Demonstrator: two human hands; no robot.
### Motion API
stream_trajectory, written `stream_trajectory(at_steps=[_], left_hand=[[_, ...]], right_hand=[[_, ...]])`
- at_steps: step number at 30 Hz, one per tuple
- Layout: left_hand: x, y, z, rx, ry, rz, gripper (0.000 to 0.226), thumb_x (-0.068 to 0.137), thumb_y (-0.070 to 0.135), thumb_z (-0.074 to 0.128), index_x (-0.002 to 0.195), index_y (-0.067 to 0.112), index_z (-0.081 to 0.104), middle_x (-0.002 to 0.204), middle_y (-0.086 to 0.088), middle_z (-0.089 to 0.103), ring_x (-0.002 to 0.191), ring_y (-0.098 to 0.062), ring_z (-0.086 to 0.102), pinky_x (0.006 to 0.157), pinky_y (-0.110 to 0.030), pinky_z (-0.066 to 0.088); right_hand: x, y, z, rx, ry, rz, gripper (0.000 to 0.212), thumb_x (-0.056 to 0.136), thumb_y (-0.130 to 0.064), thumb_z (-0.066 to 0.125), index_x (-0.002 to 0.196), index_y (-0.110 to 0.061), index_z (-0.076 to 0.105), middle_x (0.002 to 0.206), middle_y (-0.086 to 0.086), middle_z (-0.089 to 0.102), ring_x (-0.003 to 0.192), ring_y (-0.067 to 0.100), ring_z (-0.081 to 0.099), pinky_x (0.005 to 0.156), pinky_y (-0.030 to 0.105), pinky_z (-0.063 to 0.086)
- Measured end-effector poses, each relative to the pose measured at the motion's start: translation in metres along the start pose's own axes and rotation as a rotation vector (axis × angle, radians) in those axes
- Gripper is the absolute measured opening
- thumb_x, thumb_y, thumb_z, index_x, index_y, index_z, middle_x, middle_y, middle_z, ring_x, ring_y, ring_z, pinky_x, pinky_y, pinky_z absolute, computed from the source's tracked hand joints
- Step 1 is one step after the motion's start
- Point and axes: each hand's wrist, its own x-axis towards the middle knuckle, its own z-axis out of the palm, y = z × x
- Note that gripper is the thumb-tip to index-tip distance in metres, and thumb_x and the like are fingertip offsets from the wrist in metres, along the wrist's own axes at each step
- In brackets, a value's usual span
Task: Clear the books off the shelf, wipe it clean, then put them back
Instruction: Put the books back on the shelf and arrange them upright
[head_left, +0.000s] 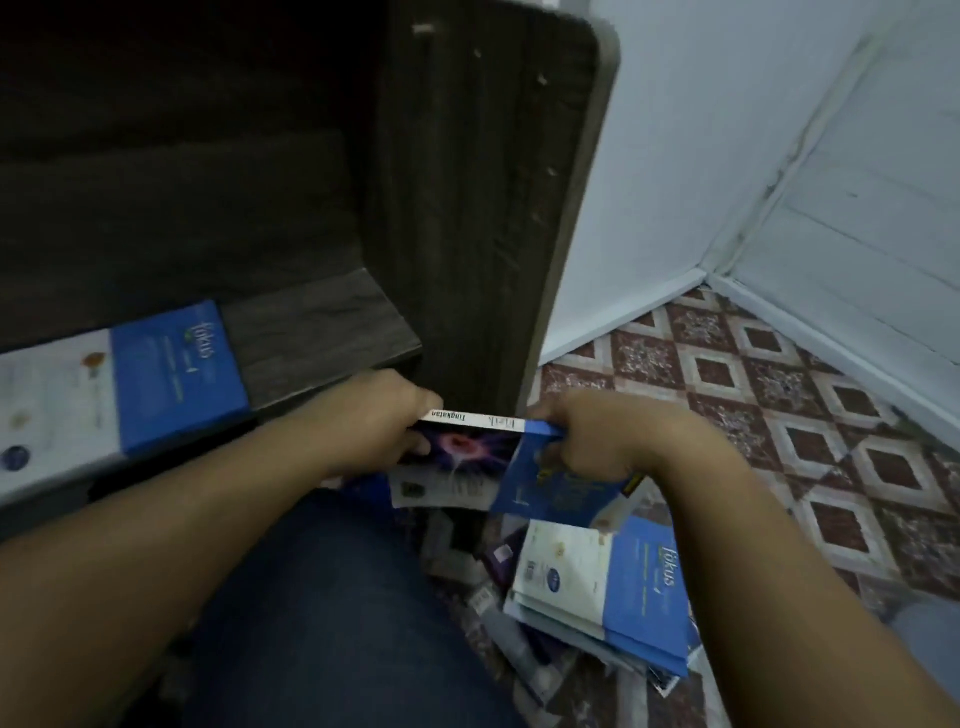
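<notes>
Two books held near the shelf (322, 322): left fingers (422, 403) pinch the purple book (462, 448), right fingers (569, 457) clamp the blue book (545, 491).

In the middle of the frame, the left hand (387, 415) and the right hand (592, 436) grip a bunch of books (467, 457) from either end. At left, a blue-and-white book (130, 374) lies flat on the dark shelf (322, 322). At lower right, a pile of books (608, 587) sits on the patterned floor (779, 395).

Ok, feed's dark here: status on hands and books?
Left hand and right hand grip held books. One Fokus book flat on shelf. Floor pile waiting. Nothing blocking shelf.
</notes>
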Motion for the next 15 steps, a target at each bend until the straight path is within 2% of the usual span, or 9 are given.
stream_trajectory(at_steps=[2, 6, 9, 12, 15], left_hand=[[-0.028, -0.025, -0.021, 0.058, 0.116, -0.036, 0.008, 0.089, 0.037, 0.063, 0.090, 0.031, 0.058, 0.082, 0.006, 0.060, 0.081, -0.016, 0.059, 0.065, -0.029, 0.042], [-0.077, -0.070, -0.054, 0.234, 0.310, -0.161, 0.014, 0.090, 0.036, 0.060, 0.097, 0.024, 0.058, 0.092, -0.009, 0.066, 0.090, -0.032, 0.062, 0.064, -0.029, 0.032], [-0.112, -0.104, -0.071, 0.309, 0.425, -0.313, 0.017, 0.093, 0.036, 0.056, 0.090, 0.023, 0.045, 0.083, -0.010, 0.064, 0.080, -0.034, 0.061, 0.061, -0.031, 0.035], [-0.145, -0.146, -0.075, 0.351, 0.574, -0.442, 0.013, 0.090, 0.029, 0.059, 0.094, 0.020, 0.051, 0.079, -0.007, 0.062, 0.071, -0.034, 0.060, 0.060, -0.035, 0.044], [-0.168, -0.186, -0.060, 0.410, 0.749, -0.502, 0.020, 0.083, 0.022, 0.068, 0.095, 0.017, 0.054, 0.078, -0.006, 0.057, 0.064, -0.031, 0.057, 0.054, -0.035, 0.047]], right_hand=[[0.007, -0.031, -0.015, -0.020, 0.106, -0.071, 0.029, 0.090, -0.030, 0.063, 0.119, -0.033, 0.060, 0.110, -0.006, 0.062, 0.098, 0.018, 0.057, 0.083, 0.035, 0.047], [0.032, -0.097, -0.040, -0.141, 0.255, -0.176, 0.022, 0.090, -0.031, 0.063, 0.110, -0.040, 0.061, 0.099, -0.005, 0.062, 0.094, 0.021, 0.060, 0.075, 0.033, 0.046], [0.053, -0.151, -0.051, -0.281, 0.468, -0.246, 0.034, 0.093, -0.028, 0.055, 0.121, -0.047, 0.056, 0.108, 0.001, 0.062, 0.098, 0.027, 0.059, 0.070, 0.032, 0.038], [0.078, -0.201, -0.052, -0.384, 0.679, -0.329, 0.052, 0.094, -0.021, 0.048, 0.134, -0.054, 0.042, 0.120, 0.003, 0.061, 0.103, 0.031, 0.059, 0.070, 0.032, 0.034], [0.109, -0.236, -0.043, -0.455, 0.808, -0.417, 0.057, 0.096, -0.018, 0.043, 0.143, -0.048, 0.033, 0.127, 0.000, 0.059, 0.107, 0.029, 0.058, 0.069, 0.034, 0.034]])
